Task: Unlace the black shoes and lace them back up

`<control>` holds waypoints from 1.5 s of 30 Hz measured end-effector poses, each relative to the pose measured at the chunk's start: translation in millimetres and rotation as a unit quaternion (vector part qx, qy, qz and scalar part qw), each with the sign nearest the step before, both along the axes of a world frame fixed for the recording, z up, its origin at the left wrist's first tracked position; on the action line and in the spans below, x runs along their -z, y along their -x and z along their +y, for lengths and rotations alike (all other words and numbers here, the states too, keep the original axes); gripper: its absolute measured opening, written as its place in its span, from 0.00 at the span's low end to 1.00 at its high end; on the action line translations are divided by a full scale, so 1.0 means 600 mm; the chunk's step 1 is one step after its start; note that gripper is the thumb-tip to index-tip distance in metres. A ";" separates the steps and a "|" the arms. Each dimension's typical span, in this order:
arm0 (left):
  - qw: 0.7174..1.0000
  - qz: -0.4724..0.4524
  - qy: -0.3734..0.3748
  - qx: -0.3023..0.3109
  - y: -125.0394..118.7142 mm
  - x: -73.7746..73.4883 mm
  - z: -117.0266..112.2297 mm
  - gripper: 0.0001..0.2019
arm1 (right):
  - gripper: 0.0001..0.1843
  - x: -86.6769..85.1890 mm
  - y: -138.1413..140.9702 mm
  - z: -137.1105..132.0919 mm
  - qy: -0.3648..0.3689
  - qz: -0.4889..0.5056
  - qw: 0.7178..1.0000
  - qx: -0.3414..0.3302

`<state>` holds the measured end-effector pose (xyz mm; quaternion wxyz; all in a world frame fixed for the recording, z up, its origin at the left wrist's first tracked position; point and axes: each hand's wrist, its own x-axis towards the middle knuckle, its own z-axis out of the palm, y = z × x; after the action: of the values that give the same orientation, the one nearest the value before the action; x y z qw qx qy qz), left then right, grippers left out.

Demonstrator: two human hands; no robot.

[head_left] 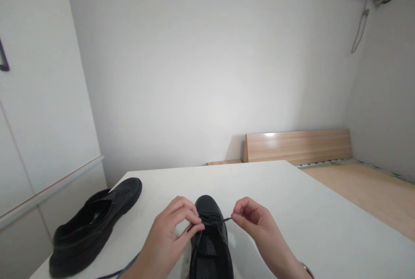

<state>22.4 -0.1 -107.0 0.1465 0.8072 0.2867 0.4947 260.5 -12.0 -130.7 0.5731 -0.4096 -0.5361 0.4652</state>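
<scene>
- Head view, and here is the danger: the right hand has only a narrow end of the lace, thumb and forefinger clamped on it, so a slick tip or a hard tug could pop it free!
- Over to the left hand: thumb and fingertips are together, pinched, it seems, on another dark piece of the lace, though the fingers cover most of it. Let that pinch slacken, and whatever is crossed there may well loosen.
- Uneven pull is another worry! Neither hand appears to pin down the black shoe, so one side drawing harder than the other could skew it on the bench.
- And where does that shoe lie? Between the two grips: its lacing right at the left one, its toe beyond both, its foot opening running back toward the person.
- The lace spans from the shoe across to the right grip, looking nearly straight.
- Well apart, out to the left of the left grip, sits the second shoe, also black, its toe pointing away.
</scene>
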 end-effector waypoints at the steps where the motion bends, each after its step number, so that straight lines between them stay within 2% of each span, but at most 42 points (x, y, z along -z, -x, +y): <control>1: 0.999 0.000 0.037 -0.003 0.008 0.004 0.001 0.07 | 0.20 0.008 -0.010 -0.002 0.005 -0.003 1.000 0.019; 4: 0.992 -0.004 0.126 -0.010 0.023 0.007 0.002 0.08 | 0.20 0.020 -0.021 -0.008 0.004 0.003 0.999 0.044; 6: 0.987 -0.017 0.159 -0.002 0.018 -0.003 0.000 0.06 | 0.19 0.011 -0.010 -0.013 -0.014 0.010 0.999 0.039; 8: 0.985 -0.032 0.167 0.013 0.004 -0.020 -0.002 0.05 | 0.20 -0.008 0.014 -0.017 -0.027 0.009 1.000 0.004; 11: 0.986 -0.051 0.155 0.029 -0.024 -0.045 -0.001 0.04 | 0.21 -0.037 0.056 -0.018 -0.028 -0.034 0.995 -0.093; 12: 0.986 -0.059 0.150 0.032 -0.031 -0.050 0.000 0.04 | 0.21 -0.044 0.067 -0.018 -0.035 -0.057 0.992 -0.110; 14: 0.984 -0.085 0.149 0.040 -0.042 -0.052 0.005 0.04 | 0.20 -0.050 0.080 -0.015 -0.060 -0.097 0.988 -0.100; 15: 0.981 -0.102 0.159 0.052 -0.044 -0.050 0.007 0.03 | 0.20 -0.051 0.082 -0.013 -0.073 -0.108 0.988 -0.082; 17: 0.966 -0.122 0.211 0.088 -0.045 -0.042 0.010 0.09 | 0.17 -0.051 0.078 -0.010 -0.085 -0.108 0.989 -0.052; 19: 0.949 -0.095 0.279 0.117 -0.044 -0.030 0.012 0.12 | 0.14 -0.050 0.070 -0.009 -0.084 -0.094 0.991 -0.041; 22: 0.939 -0.029 0.328 0.102 -0.044 -0.014 0.012 0.06 | 0.12 -0.050 0.064 -0.012 -0.093 -0.080 0.992 -0.031; 26: 0.934 -0.065 0.339 0.096 -0.046 0.000 0.016 0.10 | 0.15 -0.044 0.060 -0.010 -0.083 -0.058 0.995 -0.004; 29: 0.917 -0.123 0.360 0.116 -0.044 0.007 0.020 0.14 | 0.22 -0.025 0.045 -0.002 -0.081 -0.042 0.995 0.047; 32: 0.903 -0.158 0.377 0.135 -0.042 0.014 0.019 0.17 | 0.24 0.004 0.024 0.005 -0.064 -0.032 0.995 0.071; 35: 0.892 -0.168 0.389 0.154 -0.045 0.018 0.016 0.19 | 0.25 0.029 0.012 0.007 -0.050 -0.025 0.994 0.090; 38: 0.883 -0.182 0.400 0.166 -0.048 0.017 0.014 0.19 | 0.22 0.041 0.014 0.003 -0.060 -0.039 0.991 0.117; 41: 0.881 -0.182 0.403 0.169 -0.050 0.015 0.014 0.19 | 0.15 0.040 0.020 -0.006 -0.108 -0.091 0.979 0.144; 43: 0.884 -0.185 0.398 0.163 -0.052 0.015 0.015 0.19 | 0.08 0.033 0.022 -0.016 -0.181 -0.153 0.961 0.146; 45: 0.889 -0.180 0.391 0.154 -0.056 0.018 0.015 0.20 | 0.03 0.021 0.023 -0.027 -0.281 -0.216 0.926 0.126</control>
<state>56.2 8.7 -117.7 0.5738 0.6158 0.2975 0.4505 246.7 -28.2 -143.6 0.5887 -0.3865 -0.6998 0.1195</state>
